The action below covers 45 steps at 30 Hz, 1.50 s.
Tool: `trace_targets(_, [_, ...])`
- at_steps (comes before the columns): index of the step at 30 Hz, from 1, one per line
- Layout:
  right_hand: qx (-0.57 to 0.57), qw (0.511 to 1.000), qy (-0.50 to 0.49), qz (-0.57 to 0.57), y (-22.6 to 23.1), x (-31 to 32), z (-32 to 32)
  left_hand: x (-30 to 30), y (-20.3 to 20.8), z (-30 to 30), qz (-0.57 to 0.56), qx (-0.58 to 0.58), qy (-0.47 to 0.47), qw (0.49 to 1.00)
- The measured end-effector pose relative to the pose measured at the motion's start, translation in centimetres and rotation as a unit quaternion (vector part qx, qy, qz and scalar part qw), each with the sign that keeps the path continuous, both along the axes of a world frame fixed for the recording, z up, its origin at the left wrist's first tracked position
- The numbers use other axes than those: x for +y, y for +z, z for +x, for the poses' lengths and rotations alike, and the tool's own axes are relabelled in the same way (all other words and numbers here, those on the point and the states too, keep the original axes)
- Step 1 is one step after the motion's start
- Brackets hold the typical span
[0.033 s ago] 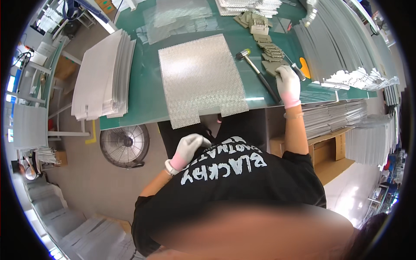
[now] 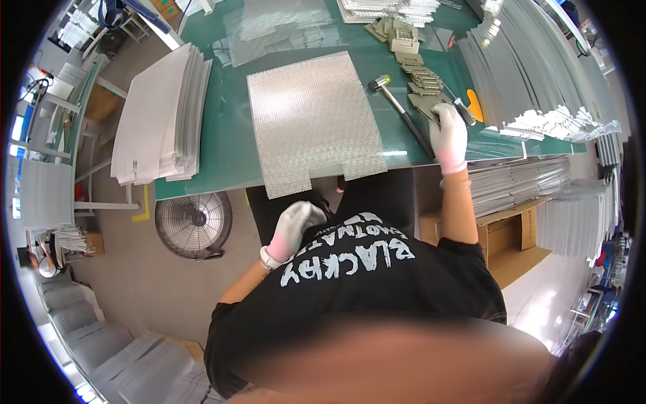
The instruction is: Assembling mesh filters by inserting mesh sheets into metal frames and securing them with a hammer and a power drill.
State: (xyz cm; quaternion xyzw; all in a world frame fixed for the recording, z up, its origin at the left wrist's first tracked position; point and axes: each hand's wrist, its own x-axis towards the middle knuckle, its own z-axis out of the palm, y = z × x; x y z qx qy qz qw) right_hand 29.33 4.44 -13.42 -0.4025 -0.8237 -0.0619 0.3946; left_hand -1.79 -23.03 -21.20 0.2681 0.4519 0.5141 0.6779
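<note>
A green-topped bench [image 2: 222, 148] spans the upper part of the view, its near edge just before the person's waist, in a workroom with a grey floor [image 2: 134, 269]. A tall stack of white sheets [image 2: 155, 114] stands on the left of the bench, a bank of grey sheets [image 2: 518, 74] on the right, and clear sheets [image 2: 272, 27] lie toward the far side. Below the bench a round caged fan [image 2: 199, 222] sits on the floor at left, and an open cardboard box [image 2: 511, 246] at right.

The olive-grey plates [image 2: 424, 104] run in an overlapping row away from the right hand [image 2: 449, 133], whose bent fingers touch the nearest one; whether they grip it cannot be told. A mallet [image 2: 407, 121] lies just left of that hand, an orange piece [image 2: 475, 104] just beyond it to the right. The left hand [image 2: 295, 227], fingers loosely curled, is at the waist, well apart from the plates and just below a silvery mesh sheet [image 2: 313, 121] overhanging the bench edge; its fingertips are hidden, so I cannot tell if it holds anything
</note>
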Motion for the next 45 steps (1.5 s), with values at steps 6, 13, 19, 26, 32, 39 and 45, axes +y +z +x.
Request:
trace_targets(6, [0.142, 0.772, 0.294, -0.545, -3.6, -14.5, -7.2, 4.0, -1.3, 1.7, -0.071, -0.089, 0.208, 0.971])
trace_targets(13, [0.473, 0.359, 0.249, -0.766, -10.5, -17.0, -10.2, 2.8, -3.7, 3.0, 0.029, -0.032, 0.19, 0.981])
trace_targets(19, [0.351, 0.514, 0.216, -0.752, -9.4, -16.1, -10.2, 2.7, -4.2, 2.6, -0.015, -0.044, 0.171, 0.984])
trace_targets(26, [0.337, 0.54, 0.213, -0.741, -8.9, -16.1, -10.6, 2.6, -3.1, 3.5, -0.086, -0.102, 0.168, 0.977])
trace_targets(32, [0.516, 0.575, 0.005, -0.635, -9.5, -16.9, -11.1, 3.4, -2.3, 3.4, -0.122, 0.105, 0.073, 0.984])
trace_targets(39, [0.498, 0.574, 0.041, -0.649, -10.7, -16.3, -10.0, 3.5, -1.6, 3.8, -0.131, 0.015, 0.093, 0.987])
trace_targets(45, [0.465, 0.611, 0.039, -0.64, -11.1, -15.7, -9.3, 1.7, -1.2, 2.6, -0.01, -0.289, -0.073, 0.955])
